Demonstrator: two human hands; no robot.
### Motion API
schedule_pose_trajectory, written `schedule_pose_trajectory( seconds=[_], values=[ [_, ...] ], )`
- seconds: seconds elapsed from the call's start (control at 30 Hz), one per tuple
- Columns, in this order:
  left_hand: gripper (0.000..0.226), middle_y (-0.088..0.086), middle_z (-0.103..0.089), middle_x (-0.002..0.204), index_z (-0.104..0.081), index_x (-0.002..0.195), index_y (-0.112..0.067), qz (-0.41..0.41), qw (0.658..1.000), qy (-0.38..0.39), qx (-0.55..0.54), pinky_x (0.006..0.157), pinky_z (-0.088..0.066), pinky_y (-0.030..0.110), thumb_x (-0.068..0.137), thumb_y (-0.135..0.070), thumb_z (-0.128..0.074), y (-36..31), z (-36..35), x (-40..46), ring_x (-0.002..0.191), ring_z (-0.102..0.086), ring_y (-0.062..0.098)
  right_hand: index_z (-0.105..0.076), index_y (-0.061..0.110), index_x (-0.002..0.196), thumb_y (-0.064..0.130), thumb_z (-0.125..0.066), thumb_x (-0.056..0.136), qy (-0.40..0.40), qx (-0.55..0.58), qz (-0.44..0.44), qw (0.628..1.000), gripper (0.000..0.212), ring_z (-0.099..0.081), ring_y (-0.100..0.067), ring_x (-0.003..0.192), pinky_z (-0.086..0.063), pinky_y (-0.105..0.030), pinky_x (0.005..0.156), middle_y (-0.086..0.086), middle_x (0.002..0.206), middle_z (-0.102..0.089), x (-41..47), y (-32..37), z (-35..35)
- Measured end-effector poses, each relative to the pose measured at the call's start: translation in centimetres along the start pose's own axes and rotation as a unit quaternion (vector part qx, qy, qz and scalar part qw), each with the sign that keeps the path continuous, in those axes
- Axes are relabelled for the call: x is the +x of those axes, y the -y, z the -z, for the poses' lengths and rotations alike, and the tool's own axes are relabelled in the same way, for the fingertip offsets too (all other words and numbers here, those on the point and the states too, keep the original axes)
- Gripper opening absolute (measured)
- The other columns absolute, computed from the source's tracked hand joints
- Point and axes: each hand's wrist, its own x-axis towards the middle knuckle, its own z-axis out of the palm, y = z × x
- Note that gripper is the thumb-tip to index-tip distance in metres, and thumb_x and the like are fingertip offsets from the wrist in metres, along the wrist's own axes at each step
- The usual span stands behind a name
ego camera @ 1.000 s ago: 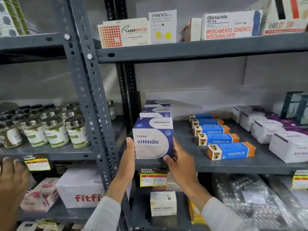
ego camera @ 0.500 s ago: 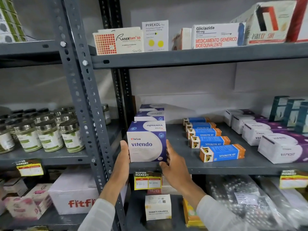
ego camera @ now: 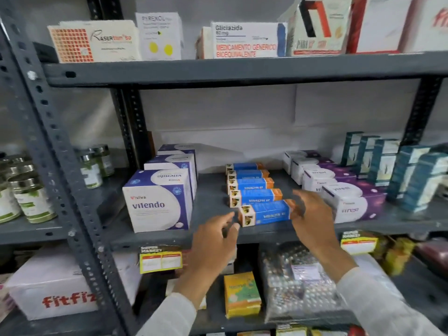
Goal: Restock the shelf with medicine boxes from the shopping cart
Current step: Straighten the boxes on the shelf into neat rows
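Observation:
A white and purple Vitendo box (ego camera: pixel 158 202) stands free at the front left of the grey middle shelf (ego camera: pixel 211 197), heading a row of like boxes. To its right lies a row of blue and orange Vivalyn boxes; the front one (ego camera: pixel 266 213) sits between my hands. My left hand (ego camera: pixel 215 235) hovers at its left end with fingers spread. At the box's right end my right hand (ego camera: pixel 311 219) has its fingers apart, close to the box; contact is too blurred to tell. The shopping cart is out of view.
White and purple boxes (ego camera: pixel 351 202) and teal cartons (ego camera: pixel 412 173) fill the shelf's right side. Green-labelled jars (ego camera: pixel 31 200) stand beyond the grey upright (ego camera: pixel 60 166). Assorted medicine boxes (ego camera: pixel 244 41) line the top shelf. Below are a fitfiz carton (ego camera: pixel 55 287), a yellow box (ego camera: pixel 241 294) and bagged blister packs (ego camera: pixel 298 282).
Both hands have let go of the front Vitendo box, which now stands alone, and moved right to the front Vivalyn box. The view has swung right as well.

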Motion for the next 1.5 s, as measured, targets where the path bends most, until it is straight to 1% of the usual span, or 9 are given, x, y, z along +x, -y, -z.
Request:
schedule_pose_trajectory(
  seconds=[0.17,0.3,0.43,0.67,0.87,1.03,1.2,1.33,1.5],
  values=[
    [0.038,-0.009,-0.073,0.126,-0.064,0.135,-0.030,0.024,0.998,-0.028,0.059,0.083,-0.052,0.015,0.102,-0.043,-0.052,-0.3,-2.6,1.7,0.104,-0.066,0.001,-0.055,0.014,0.145,0.019,-0.070,0.093,0.080,-0.027,-0.010,0.996,0.054,-0.051,-0.031,0.135,-0.039,-0.047,0.114,-0.011,0.143,-0.059,1.3,-2.8,0.4],
    [0.045,0.000,-0.064,0.143,-0.056,0.144,-0.026,0.015,0.972,-0.030,0.232,0.109,-0.045,0.033,0.106,-0.042,-0.039,2.2,-2.0,1.5,0.132,-0.060,0.020,-0.051,0.024,0.148,0.019,-0.075,0.089,0.142,-0.011,0.046,0.989,0.064,-0.046,-0.018,0.140,-0.032,-0.029,0.115,0.003,0.151,-0.049,2.2,-3.9,0.4],
    [0.076,0.003,-0.041,0.164,-0.041,0.155,-0.018,0.008,0.948,0.056,0.312,0.127,-0.012,0.034,0.101,-0.057,-0.004,3.7,-2.1,0.9,0.154,-0.032,0.018,-0.059,0.032,0.141,0.020,-0.075,0.090,0.217,0.006,0.095,0.971,0.054,-0.049,-0.007,0.132,-0.030,-0.021,0.111,0.012,0.143,-0.053,3.4,-4.2,0.3],
    [0.087,-0.002,-0.027,0.169,-0.029,0.160,-0.023,0.012,0.947,0.062,0.313,0.130,-0.010,0.034,0.095,-0.065,0.009,3.8,-2.1,0.4,0.157,-0.019,0.013,-0.071,0.022,0.129,0.026,-0.079,0.088,0.173,0.004,0.134,0.976,0.042,-0.060,-0.010,0.116,-0.037,-0.017,0.101,0.007,0.127,-0.065,2.7,-3.1,-1.2],
    [0.085,-0.003,-0.029,0.169,-0.030,0.160,-0.024,0.019,0.948,0.061,0.313,0.129,-0.013,0.035,0.096,-0.067,0.007,3.8,-2.2,0.2,0.157,-0.021,0.014,-0.072,0.022,0.128,0.025,-0.079,0.088,0.170,0.014,0.144,0.975,0.041,-0.060,-0.010,0.118,-0.044,-0.028,0.108,0.006,0.129,-0.067,2.4,-2.9,-1.3],
    [0.088,-0.003,-0.031,0.168,-0.032,0.159,-0.024,0.017,0.949,0.057,0.310,0.128,-0.012,0.033,0.095,-0.068,0.008,3.9,-2.3,0.2,0.156,-0.023,0.014,-0.072,0.023,0.128,0.023,-0.079,0.088,0.167,0.021,0.143,0.975,0.041,-0.060,-0.007,0.117,-0.041,-0.019,0.105,0.008,0.128,-0.067,2.5,-3.3,-1.4],
    [0.093,-0.002,-0.032,0.168,-0.033,0.159,-0.023,0.015,0.949,0.054,0.311,0.129,-0.015,0.035,0.093,-0.069,0.013,3.7,-2.2,0.2,0.156,-0.024,0.015,-0.069,0.023,0.132,0.024,-0.077,0.090,0.170,0.022,0.144,0.975,0.043,-0.059,-0.009,0.120,-0.047,-0.032,0.109,0.007,0.131,-0.064,2.3,-3.1,-1.3],
    [0.085,0.000,-0.037,0.165,-0.039,0.157,-0.021,0.009,0.950,0.052,0.307,0.129,-0.020,0.038,0.098,-0.065,0.004,3.5,-2.1,0.2,0.155,-0.030,0.016,-0.058,0.023,0.145,0.023,-0.071,0.095,0.180,0.013,0.171,0.969,0.052,-0.052,-0.008,0.132,-0.038,-0.022,0.114,0.008,0.144,-0.056,1.6,-3.1,0.0],
    [0.075,0.004,-0.044,0.161,-0.045,0.153,-0.016,0.015,0.950,0.036,0.311,0.127,-0.023,0.038,0.102,-0.058,-0.010,3.4,-2.3,0.3,0.152,-0.037,0.019,-0.067,0.017,0.131,0.020,-0.058,0.101,0.007,0.007,0.238,0.971,0.032,-0.059,-0.008,0.120,-0.032,-0.009,0.107,0.003,0.129,-0.069,2.5,-4.2,5.5]
  ],
)
